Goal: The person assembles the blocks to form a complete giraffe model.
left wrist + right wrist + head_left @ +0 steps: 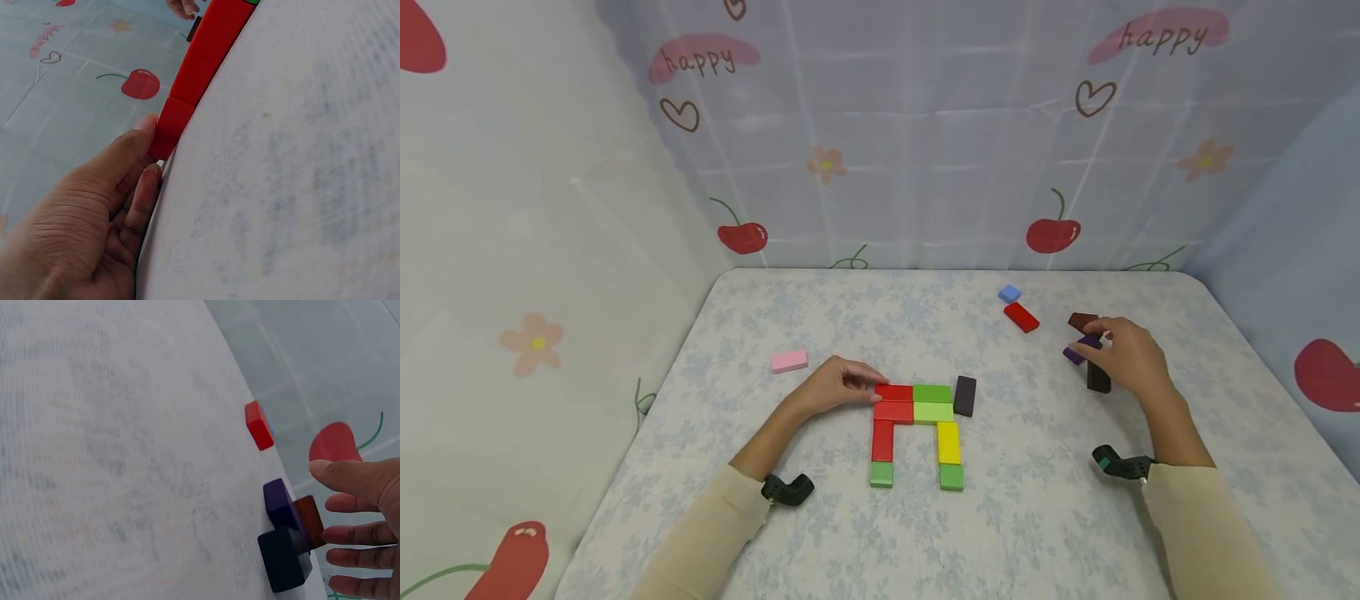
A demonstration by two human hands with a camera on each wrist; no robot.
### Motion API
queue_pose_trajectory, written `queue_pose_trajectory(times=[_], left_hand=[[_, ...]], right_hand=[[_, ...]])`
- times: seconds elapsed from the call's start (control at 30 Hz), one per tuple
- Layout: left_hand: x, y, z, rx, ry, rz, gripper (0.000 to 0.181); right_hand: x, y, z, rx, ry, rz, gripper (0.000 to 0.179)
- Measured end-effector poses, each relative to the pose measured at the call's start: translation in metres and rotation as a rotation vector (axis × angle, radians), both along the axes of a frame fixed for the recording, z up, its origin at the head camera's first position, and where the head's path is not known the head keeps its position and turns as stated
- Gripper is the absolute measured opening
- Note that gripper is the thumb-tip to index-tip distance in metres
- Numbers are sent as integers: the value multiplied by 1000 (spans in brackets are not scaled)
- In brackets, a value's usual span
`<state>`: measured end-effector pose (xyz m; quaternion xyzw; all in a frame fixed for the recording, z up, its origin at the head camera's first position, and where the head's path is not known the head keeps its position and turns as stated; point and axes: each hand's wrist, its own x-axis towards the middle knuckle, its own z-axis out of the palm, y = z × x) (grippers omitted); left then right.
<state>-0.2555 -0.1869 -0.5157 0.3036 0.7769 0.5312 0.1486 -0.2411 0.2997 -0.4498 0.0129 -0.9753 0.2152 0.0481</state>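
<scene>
My left hand (831,385) is at the left end of a flat arrangement of colored blocks, its thumb and a finger pinching the end of a red block (895,392). The left wrist view shows that red block (170,128) between the two fingertips. Over to the right, my right hand (1131,358) hovers with fingers spread above a purple block (1072,354). A brown block (1081,320) and a black block (1099,381) lie against or close by the purple one. In the right wrist view, a gap separates the fingers from the purple block (278,503).
The arrangement includes green (932,393), light green (933,412) and yellow (949,442) blocks. A dark block (965,396) stands beside its right side. A pink block (789,361) lies at left; red (1022,317) and blue (1010,293) blocks lie toward the back.
</scene>
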Motion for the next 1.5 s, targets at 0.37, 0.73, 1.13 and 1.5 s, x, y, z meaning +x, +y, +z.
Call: queue_pose_trajectory(times=[0.37,0.73,1.13,1.5], left_hand=[[0,-1,-1,15,-2,-3,29],[-1,0,-2,9,-1,-8,29],[0,0,-3,23,-2,-1,30],[7,2,7,39,33,-12,28]], right_hand=[[-4,14,-14,16,-83,-28,58],[-2,3,-11,40,-79,5,55],[-3,-18,-4,-52,-19,111,52],[-2,-32,-8,-104,33,187,46]])
